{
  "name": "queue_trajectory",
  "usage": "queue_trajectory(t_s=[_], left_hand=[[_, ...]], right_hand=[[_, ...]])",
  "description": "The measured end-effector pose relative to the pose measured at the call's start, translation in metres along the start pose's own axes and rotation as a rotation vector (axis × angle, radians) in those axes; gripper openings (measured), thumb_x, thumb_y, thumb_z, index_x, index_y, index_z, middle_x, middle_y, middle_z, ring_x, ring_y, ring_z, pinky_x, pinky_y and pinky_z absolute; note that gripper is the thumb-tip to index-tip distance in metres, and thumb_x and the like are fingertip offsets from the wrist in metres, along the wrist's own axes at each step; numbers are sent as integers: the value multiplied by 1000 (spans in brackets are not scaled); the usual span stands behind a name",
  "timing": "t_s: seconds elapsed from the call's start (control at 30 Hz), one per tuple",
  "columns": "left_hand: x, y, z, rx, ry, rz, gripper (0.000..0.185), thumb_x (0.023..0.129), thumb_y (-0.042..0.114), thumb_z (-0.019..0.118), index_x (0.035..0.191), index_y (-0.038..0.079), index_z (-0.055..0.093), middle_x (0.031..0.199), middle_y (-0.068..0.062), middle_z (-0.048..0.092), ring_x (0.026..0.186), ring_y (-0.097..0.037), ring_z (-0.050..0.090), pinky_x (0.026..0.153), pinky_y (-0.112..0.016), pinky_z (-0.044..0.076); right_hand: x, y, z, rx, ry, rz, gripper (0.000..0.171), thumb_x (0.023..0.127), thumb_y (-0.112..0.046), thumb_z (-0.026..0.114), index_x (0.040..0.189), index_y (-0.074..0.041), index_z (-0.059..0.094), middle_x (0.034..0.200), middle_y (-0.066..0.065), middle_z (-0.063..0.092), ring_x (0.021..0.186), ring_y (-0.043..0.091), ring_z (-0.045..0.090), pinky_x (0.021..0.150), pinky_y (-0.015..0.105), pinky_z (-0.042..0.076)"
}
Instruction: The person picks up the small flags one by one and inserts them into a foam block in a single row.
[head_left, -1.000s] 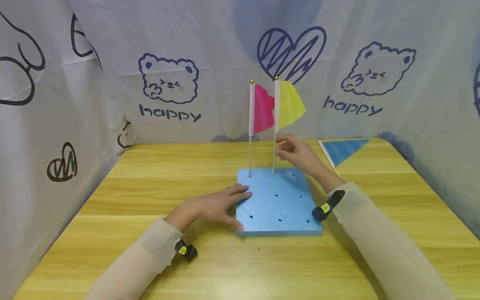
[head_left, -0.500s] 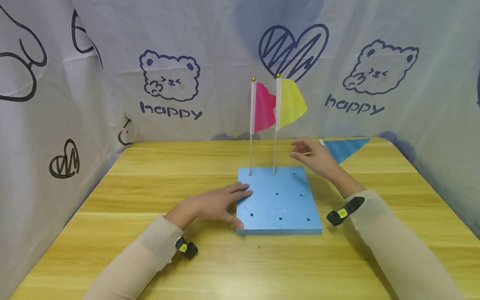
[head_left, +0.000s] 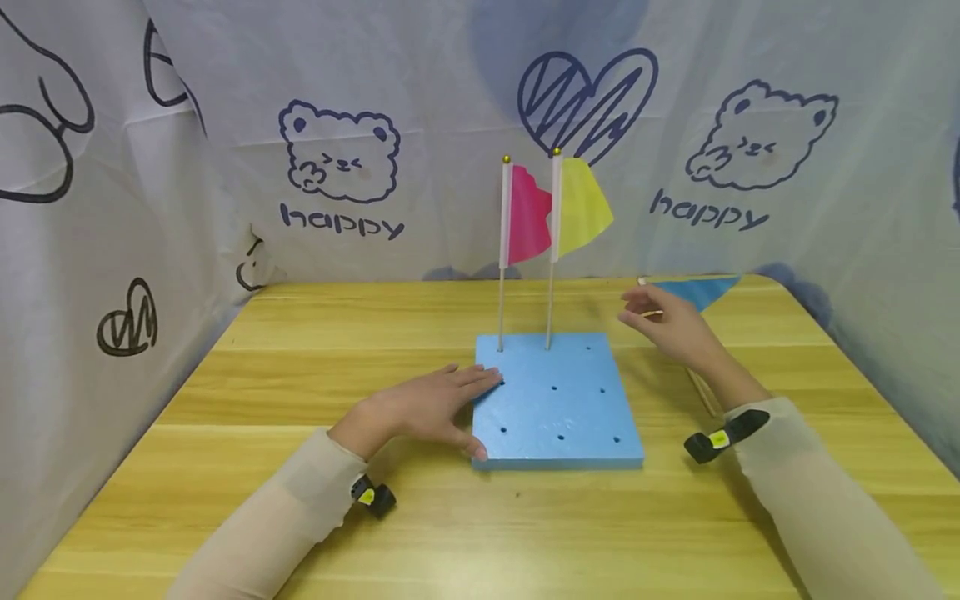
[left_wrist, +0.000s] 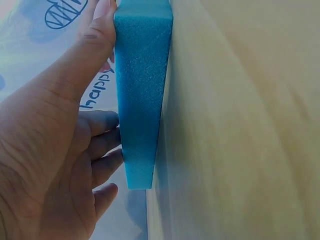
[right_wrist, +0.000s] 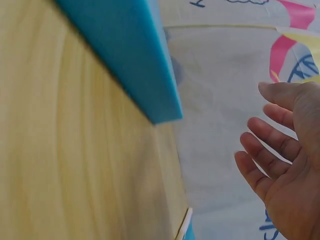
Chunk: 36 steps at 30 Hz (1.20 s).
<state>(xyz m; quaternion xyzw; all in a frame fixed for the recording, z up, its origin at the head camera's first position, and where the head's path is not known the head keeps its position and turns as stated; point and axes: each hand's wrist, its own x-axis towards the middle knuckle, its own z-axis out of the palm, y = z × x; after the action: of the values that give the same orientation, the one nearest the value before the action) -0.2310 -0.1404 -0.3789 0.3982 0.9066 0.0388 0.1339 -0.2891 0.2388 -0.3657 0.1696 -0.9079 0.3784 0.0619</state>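
My left hand [head_left: 431,410] rests on the left edge of a light blue foam board [head_left: 570,408] dotted with several small holes. In the left wrist view its thumb and fingers lie along the board's top. A pink flag [head_left: 528,218] and a yellow flag [head_left: 582,208] stand upright in the back row of holes. My right hand [head_left: 671,325] is in the air right of the board, fingers loosely bent and holding nothing, as the right wrist view shows. Behind it on the table lies a blue triangular flag [head_left: 705,290], partly hidden by that hand.
The wooden table [head_left: 300,358] carries the board near its middle. A hanging cloth [head_left: 450,125] with drawn bears and hearts closes off the back and sides. The lying flag's stick [head_left: 703,392] points toward the front, beside the right wrist.
My right hand has let go of the yellow flag's stick and moved right toward the blue flag. The yellow flag stays upright. My left hand has stayed on the board.
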Motion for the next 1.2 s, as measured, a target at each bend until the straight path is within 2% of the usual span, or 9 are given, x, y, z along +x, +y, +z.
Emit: queue_trajectory(t_s=[0.37, 0.67, 1.2], left_hand=[[1, -2, 1, 16, 11, 16, 114, 74, 84, 52, 158, 16, 15, 163, 1, 13, 148, -19, 13, 119, -41, 11], [1, -2, 0, 20, 1, 11, 114, 74, 85, 50, 158, 18, 14, 163, 2, 12, 148, -17, 11, 119, -41, 10], [3, -2, 2, 14, 3, 8, 114, 73, 85, 49, 158, 19, 14, 163, 2, 12, 148, -16, 12, 119, -42, 11]], right_hand=[[-12, 27, -15, -69, -7, 31, 51, 98, -33, 62, 134, 1, 52, 130, 23, 56, 118, 40, 52, 99, 55, 42], [-21, 43, -27, -86, -53, 143, 53, 97, -32, 63, 137, 0, 50, 134, 25, 51, 122, 42, 46, 99, 58, 41], [-26, 73, -34, -83, -162, 155, 59, 95, -28, 66, 140, 3, 45, 135, 27, 49, 123, 45, 45, 100, 60, 37]])
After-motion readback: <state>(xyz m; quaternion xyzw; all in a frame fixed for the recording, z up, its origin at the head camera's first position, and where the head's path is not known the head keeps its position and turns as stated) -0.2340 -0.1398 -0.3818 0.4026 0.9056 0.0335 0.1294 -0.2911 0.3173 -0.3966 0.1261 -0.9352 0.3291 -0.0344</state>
